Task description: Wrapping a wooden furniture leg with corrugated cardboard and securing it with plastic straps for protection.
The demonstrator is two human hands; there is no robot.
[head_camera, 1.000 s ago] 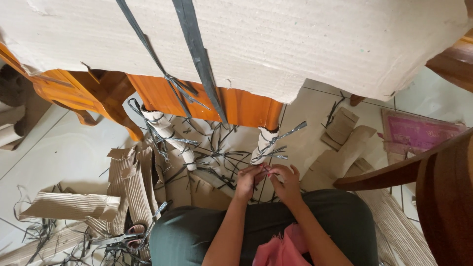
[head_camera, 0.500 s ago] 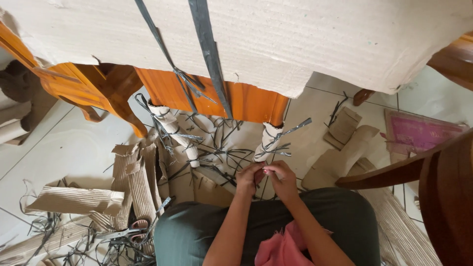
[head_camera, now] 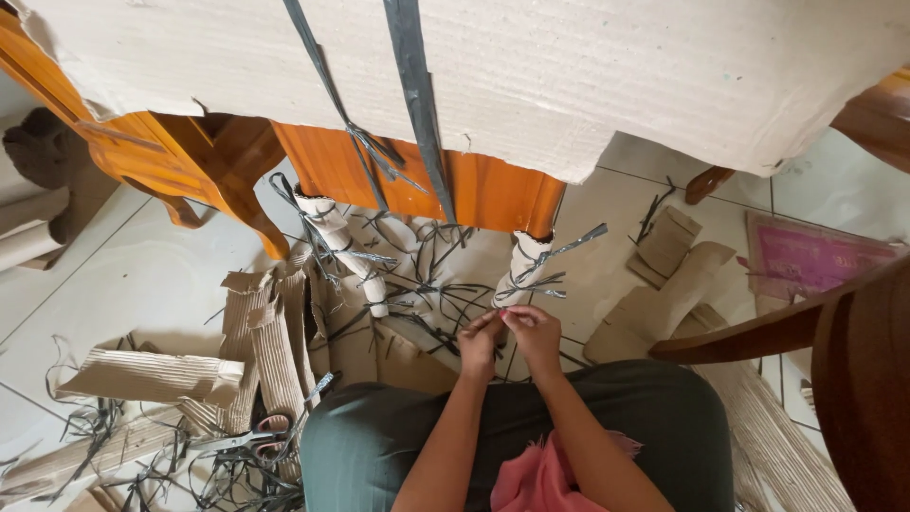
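Both hands, left (head_camera: pixel 479 341) and right (head_camera: pixel 534 334), pinch a strap (head_camera: pixel 531 282) at the wrapped furniture leg (head_camera: pixel 523 266).

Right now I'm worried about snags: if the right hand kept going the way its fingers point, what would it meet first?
Likely the wrapped chair leg with its dark plastic straps, just beyond the right hand; depth is unclear.
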